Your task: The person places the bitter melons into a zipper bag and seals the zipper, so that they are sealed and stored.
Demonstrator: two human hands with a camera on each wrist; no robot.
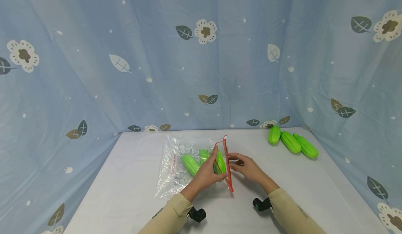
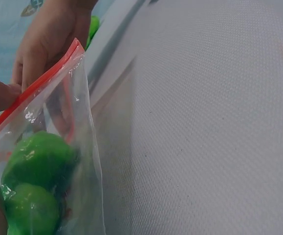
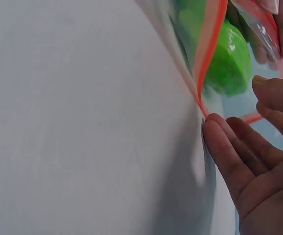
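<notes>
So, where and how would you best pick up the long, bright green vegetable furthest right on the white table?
Grip the long, bright green vegetable round its middle, probably with the right hand coming from above, slightly from the right. It lies slantwise, much longer than wide, and the similar green vegetable close on its left leaves less finger room there.

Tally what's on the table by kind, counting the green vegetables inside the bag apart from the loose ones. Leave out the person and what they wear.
Bagged green vegetables: 3 visible
Loose green vegetables: 3
Clear red-edged bag: 1
Total: 7
</notes>
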